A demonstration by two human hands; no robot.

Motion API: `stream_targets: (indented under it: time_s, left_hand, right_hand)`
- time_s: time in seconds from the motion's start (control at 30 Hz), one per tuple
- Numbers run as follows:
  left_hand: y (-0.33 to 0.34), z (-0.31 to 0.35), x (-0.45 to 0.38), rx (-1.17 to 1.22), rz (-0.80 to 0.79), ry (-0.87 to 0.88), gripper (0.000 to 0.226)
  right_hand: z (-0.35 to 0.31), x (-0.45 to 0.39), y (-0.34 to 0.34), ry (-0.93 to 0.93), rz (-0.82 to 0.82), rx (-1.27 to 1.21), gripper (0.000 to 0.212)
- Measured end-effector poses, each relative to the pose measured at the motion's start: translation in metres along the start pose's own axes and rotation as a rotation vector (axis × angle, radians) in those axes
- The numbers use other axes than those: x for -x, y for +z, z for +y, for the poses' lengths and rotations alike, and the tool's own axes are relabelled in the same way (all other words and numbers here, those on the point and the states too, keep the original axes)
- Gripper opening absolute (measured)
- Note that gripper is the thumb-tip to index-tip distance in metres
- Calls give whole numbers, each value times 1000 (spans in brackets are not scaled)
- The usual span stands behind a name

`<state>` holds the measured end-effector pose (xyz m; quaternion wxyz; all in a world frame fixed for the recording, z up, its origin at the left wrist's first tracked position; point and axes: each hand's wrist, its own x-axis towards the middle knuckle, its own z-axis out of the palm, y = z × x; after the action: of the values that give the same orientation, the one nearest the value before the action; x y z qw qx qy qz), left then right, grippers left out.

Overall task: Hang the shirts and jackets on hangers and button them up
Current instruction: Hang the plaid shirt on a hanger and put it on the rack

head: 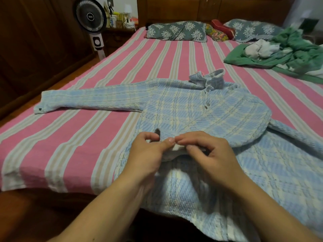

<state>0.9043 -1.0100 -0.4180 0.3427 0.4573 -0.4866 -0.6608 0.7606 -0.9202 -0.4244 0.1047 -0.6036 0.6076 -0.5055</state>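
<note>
Blue-and-cream plaid shirt (201, 117) lying front-up on a striped bed (87, 137), collar (212, 77) at the far end and hem hanging over the near edge. Left hand (148, 154) and right hand (211, 152) meet at the shirt's front opening, thumbs nearly touching. Both hands have their fingers curled and pinch the pale fabric edge of the placket (178, 149) between thumb and fingertips; the right hand's fingers fold over the edge from the right, the left thumb presses along it from the left. Whether a button sits inside the pinch cannot be told. A small dark tab (157, 132) shows just beyond the left fingers. Farther up from the grip, along the same centre line, closed buttons (207, 104) lead to the collar. To the left of the grip and beyond it, one sleeve (90, 102) stretches flat across the bed, its cuff bearing a dark button (40, 109). To the right of the grip, the other sleeve (297, 135) trails towards the bed's edge. Well beyond the grip, at the headboard: two patterned pillows (176, 31); to the far right, a heap of green cloth (288, 51); to the far left, a standing fan (90, 14) beside the bed.
</note>
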Motion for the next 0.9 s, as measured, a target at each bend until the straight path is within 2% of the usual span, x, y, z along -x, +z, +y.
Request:
stream_targets:
  time_s: [0.07,0.2,0.3,0.37,0.43,0.6,0.8,0.83,0.9]
  left_hand:
    - [1,-1,-1,-62,8,79,36]
    - [8,-7,1,-271,2,270,33]
    - [8,-6,-1,-297,-13,221,43]
    - [4,-5,-5,-237,-51,138,26]
    - [-1,-5,-8,-224,-98,85,26]
    - [-3,-5,-7,-242,-197,115,19]
    - [0,-6,-7,-89,-158,13,12]
    - [-1,-5,-9,-78,-168,-2,13]
    - [-3,-4,-10,-73,-195,-12,31]
  right_hand:
    - [-2,-1,-9,133,-9,-83,29]
    - [1,2,-4,83,2,27,25]
    - [8,0,-5,9,2,129,21]
    - [15,-1,-7,-100,-45,294,28]
    - [22,-2,-4,-183,-55,405,30]
    - [22,0,12,-237,101,319,13]
    - [27,0,11,-250,52,254,9]
    - [27,0,9,-259,51,257,8]
    - [26,0,8,-272,58,261,4]
